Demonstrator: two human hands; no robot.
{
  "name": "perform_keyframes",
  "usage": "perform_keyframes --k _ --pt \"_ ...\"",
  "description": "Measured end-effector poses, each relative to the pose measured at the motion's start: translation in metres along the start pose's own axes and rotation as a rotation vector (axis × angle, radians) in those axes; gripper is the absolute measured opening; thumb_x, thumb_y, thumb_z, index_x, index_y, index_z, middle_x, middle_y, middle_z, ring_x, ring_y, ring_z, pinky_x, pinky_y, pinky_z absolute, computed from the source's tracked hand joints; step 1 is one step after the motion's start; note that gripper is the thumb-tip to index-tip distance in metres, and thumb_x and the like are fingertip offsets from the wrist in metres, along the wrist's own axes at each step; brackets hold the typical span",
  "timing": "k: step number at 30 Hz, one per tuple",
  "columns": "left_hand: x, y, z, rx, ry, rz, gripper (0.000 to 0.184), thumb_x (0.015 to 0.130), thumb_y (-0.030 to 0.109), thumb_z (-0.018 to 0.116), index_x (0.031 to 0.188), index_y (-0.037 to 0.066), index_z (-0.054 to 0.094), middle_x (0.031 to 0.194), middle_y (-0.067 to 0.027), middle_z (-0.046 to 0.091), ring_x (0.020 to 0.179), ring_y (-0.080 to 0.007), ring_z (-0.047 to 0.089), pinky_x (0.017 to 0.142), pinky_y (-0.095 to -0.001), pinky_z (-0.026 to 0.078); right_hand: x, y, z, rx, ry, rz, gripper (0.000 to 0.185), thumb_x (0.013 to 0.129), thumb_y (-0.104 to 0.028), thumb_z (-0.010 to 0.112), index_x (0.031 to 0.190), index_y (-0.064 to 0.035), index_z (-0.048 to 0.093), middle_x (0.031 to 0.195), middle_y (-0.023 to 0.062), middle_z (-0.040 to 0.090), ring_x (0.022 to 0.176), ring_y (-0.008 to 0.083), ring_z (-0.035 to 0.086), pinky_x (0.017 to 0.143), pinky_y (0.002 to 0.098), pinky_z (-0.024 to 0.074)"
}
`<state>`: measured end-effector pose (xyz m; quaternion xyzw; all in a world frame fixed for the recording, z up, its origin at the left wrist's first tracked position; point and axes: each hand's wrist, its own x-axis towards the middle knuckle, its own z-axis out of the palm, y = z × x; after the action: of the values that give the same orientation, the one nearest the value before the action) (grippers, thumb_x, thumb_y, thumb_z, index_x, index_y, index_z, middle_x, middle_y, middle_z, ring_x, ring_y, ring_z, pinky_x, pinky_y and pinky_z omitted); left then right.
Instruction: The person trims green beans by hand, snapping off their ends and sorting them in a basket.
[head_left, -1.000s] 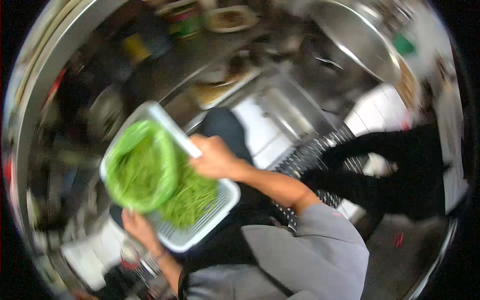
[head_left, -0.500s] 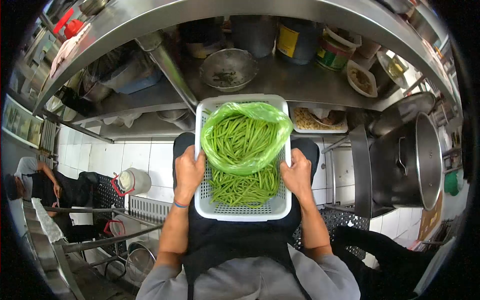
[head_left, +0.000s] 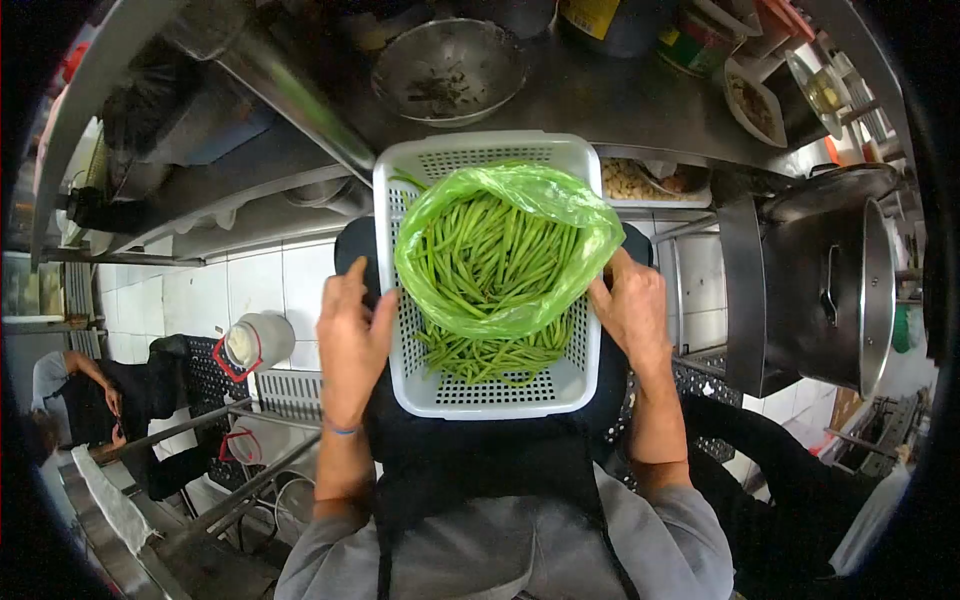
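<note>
In the head view, the left grip (head_left: 350,350) had come away from its hold on the side of the basket (head_left: 490,411), while the right grip (head_left: 632,310) had slid farther up the opposite side. The plastic bag (head_left: 500,325) had sagged to the right, so that its mouth overhung that rim, and the basket had shifted higher in the picture

The bag of green beans (head_left: 490,250) lay between the two grips, with the right one nearer, just beside its overhanging edge. The left grip was wide, thumb spread from the fingers, near the left rim; whether the thumb touched it could not be told. The right grip was bent in at the right rim, but its fingertips were partly hidden, so it was unclear whether they held plastic or rim. The basket's long axis ran away from the body, with loose beans (head_left: 485,365) at the near end

The basket sat over the person's thighs (head_left: 356,250). Beyond it, a metal shelf (head_left: 620,120) carried a bowl (head_left: 405,60) with dark scraps. A large pot (head_left: 795,300) stood to the right; a bucket (head_left: 272,335) and another person (head_left: 130,400) were to the left
</note>
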<state>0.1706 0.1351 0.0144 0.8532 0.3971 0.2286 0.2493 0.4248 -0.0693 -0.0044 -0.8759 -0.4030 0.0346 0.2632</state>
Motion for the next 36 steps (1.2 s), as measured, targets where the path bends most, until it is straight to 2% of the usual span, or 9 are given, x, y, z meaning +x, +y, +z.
perform_keyframes --k 1,5,6,10,16,19,25,30,36 --pt "0.000 0.000 -0.005 -0.075 0.054 -0.005 0.034 0.086 0.004 0.072 0.118 -0.005 0.065 0.083 -0.0126 0.056 0.061 -0.0194 0.053 0.056 -0.0314 0.045 0.000 0.001 -0.001 0.014 0.005 0.017 0.031 0.089 -0.025 0.071 0.080 0.0016 0.059 0.071 0.0234 0.065 0.067 0.0427 0.066 0.060 0.0484 0.0521" --pt "0.008 0.026 -0.033 -0.186 0.137 0.181 0.013 0.087 -0.002 0.069 0.100 -0.004 0.071 0.081 -0.0122 0.063 0.068 -0.0211 0.059 0.060 -0.0308 0.046 -0.013 -0.005 -0.027 0.256 0.138 0.260 0.028 0.096 -0.021 0.066 0.082 0.0025 0.063 0.061 0.0142 0.057 0.054 0.0165 0.053 0.052 0.0343 0.0440" --pt "0.010 0.041 -0.037 -0.243 0.090 0.182 0.012 0.087 -0.002 0.069 0.099 -0.003 0.072 0.082 -0.0123 0.064 0.070 -0.0226 0.060 0.062 -0.0317 0.047 -0.018 -0.011 -0.033 0.402 0.187 0.252 0.027 0.100 -0.019 0.063 0.084 0.0030 0.065 0.062 0.0046 0.055 0.062 0.0074 0.044 0.054 0.0281 0.0390" --pt "0.029 0.064 0.000 -0.168 0.006 0.428 0.010 0.084 0.007 0.072 0.090 -0.001 0.071 0.084 -0.0133 0.065 0.079 -0.0320 0.063 0.070 -0.0411 0.051 -0.042 -0.038 -0.039 0.641 0.156 0.345 0.022 0.099 -0.014 0.063 0.086 0.0023 0.067 0.072 -0.0022 0.060 0.067 0.0053 0.048 0.058 0.0245 0.0407" --pt "0.049 0.085 0.060 0.088 -0.020 0.365 0.022 0.080 0.017 0.078 0.097 0.004 0.072 0.082 -0.0112 0.063 0.079 -0.0315 0.064 0.068 -0.0423 0.051 -0.059 -0.068 -0.020 0.570 0.043 0.097 0.016 0.095 -0.009 0.068 0.085 0.0033 0.066 0.059 0.0032 0.055 0.053 0.0074 0.048 0.050 0.0261 0.0397" --pt "0.050 0.082 0.055 -0.080 0.045 0.430 0.018 0.082 0.012 0.076 0.097 0.004 0.072 0.083 -0.0100 0.065 0.079 -0.0266 0.065 0.067 -0.0377 0.051 -0.060 -0.067 -0.018 0.589 0.022 0.084 0.015 0.094 -0.010 0.069 0.085 0.0022 0.067 0.056 0.0025 0.053 0.050 0.0078 0.047 0.048 0.0262 0.0385" --pt "0.027 0.084 -0.001 -0.842 -0.080 0.192 0.014 0.087 0.000 0.071 0.099 -0.006 0.068 0.086 -0.0092 0.069 0.075 -0.0117 0.063 0.067 -0.0251 0.049 -0.057 -0.068 -0.032 0.690 0.035 0.036 0.009 0.093 -0.006 0.070 0.088 0.0024 0.069 0.061 0.0039 0.061 0.052 0.0067 0.053 0.050 0.0241 0.0407" --pt "0.000 0.081 -0.030 -0.981 -0.558 -0.254 0.012 0.095 0.005 0.068 0.103 -0.004 0.068 0.084 0.0000 0.066 0.073 -0.0042 0.057 0.064 -0.0197 0.045 -0.051 -0.061 -0.040 0.651 0.030 -0.090 0.008 0.089 -0.004 0.071 0.095 0.0021 0.072 0.076 0.0120 0.071 0.057 0.0152 0.064 0.054 0.0270 0.0484" --pt "-0.017 0.058 0.000 -0.981 -0.877 -0.406 0.009 0.095 0.007 0.068 0.097 -0.001 0.067 0.082 0.0034 0.064 0.072 -0.0013 0.053 0.062 -0.0191 0.042 -0.054 -0.063 -0.023 0.578 -0.065 -0.313 0.028 0.085 -0.002 0.072 0.113 -0.0019 0.071 0.073 0.0126 0.069 0.057 0.0253 0.065 0.055 0.0358 0.0515"
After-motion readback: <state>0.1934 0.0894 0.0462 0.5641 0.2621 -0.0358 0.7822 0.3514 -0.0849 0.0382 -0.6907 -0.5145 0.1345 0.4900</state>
